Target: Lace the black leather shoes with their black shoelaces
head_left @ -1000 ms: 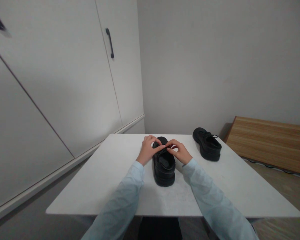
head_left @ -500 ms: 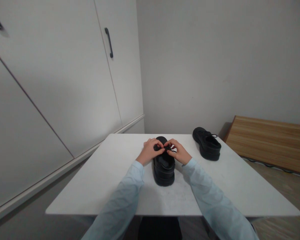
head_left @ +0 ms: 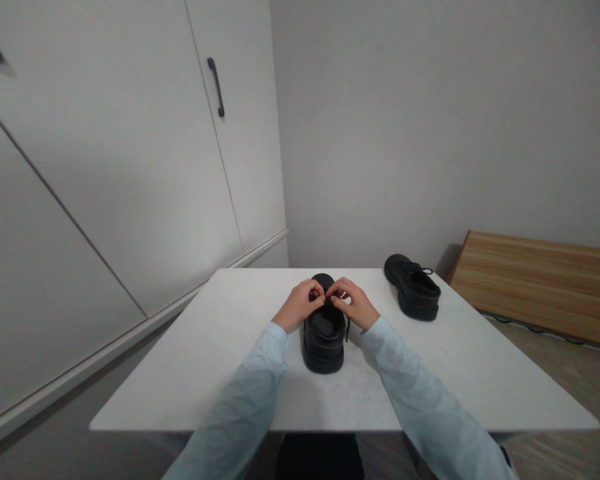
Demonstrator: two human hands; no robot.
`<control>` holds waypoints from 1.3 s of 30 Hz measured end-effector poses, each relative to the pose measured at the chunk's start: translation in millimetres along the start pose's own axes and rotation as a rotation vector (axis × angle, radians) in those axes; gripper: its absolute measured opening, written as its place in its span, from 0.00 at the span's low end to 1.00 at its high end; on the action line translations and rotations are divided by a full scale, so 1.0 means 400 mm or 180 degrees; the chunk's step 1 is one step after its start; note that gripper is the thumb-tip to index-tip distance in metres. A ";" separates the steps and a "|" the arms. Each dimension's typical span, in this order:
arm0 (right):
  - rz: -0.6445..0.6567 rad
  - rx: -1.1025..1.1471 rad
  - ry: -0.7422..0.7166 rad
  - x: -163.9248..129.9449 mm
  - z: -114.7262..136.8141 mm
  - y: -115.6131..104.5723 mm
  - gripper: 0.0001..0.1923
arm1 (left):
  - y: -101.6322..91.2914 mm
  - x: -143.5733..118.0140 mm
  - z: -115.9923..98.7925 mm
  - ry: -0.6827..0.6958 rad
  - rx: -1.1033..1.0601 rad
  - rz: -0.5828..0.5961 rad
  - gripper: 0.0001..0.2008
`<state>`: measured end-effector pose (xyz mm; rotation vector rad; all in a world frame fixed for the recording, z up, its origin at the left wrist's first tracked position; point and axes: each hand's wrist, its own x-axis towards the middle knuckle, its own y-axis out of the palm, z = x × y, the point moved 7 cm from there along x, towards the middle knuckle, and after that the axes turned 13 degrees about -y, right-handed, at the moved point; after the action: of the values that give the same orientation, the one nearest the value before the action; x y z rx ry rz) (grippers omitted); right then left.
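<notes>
A black lace-up shoe [head_left: 323,350] stands on the white table with its heel toward me. Over its lacing, my left hand [head_left: 305,301] and my right hand [head_left: 353,302] meet with fingertips pinched close together. Both are closed on the black shoelace [head_left: 348,329], whose loose end hangs down the shoe's right side. My fingers hide most of the knot area. A matching black shoe [head_left: 414,288] sits farther back to the right, its lace tied in a bow.
The white table [head_left: 220,373] carries both shoes. Behind it rises a grey wall [head_left: 380,133]. A white cabinet [head_left: 130,133] with dark handles stands on the left. A wood-grain board [head_left: 545,287] lies beyond the table's right edge.
The near shoe has shifted slightly left, its heel turning that way. A lace end now dangles on its right side. My fingertips remain together over the lacing.
</notes>
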<state>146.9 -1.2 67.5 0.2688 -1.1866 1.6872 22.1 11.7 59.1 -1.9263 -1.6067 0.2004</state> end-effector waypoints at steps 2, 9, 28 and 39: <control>0.0014 -0.0217 -0.0035 0.002 0.007 0.001 0.06 | 0.003 0.003 0.002 -0.0023 0.0040 0.0009 0.02; 0.0237 -0.1116 -0.0019 0.005 0.038 0.009 0.07 | 0.013 0.008 0.005 -0.0005 0.0192 0.0035 0.03; -0.0163 -0.0913 -0.0033 -0.006 0.035 0.011 0.04 | 0.002 0.000 -0.013 0.0245 0.0269 -0.0043 0.05; -0.0396 -0.0584 0.0168 -0.011 0.004 0.011 0.02 | 0.006 0.002 -0.004 0.0171 -0.0097 -0.0016 0.04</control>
<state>144.7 -5.1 62.7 0.1794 -1.2504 1.4591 25.0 11.7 59.1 -1.9342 -1.5877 0.1216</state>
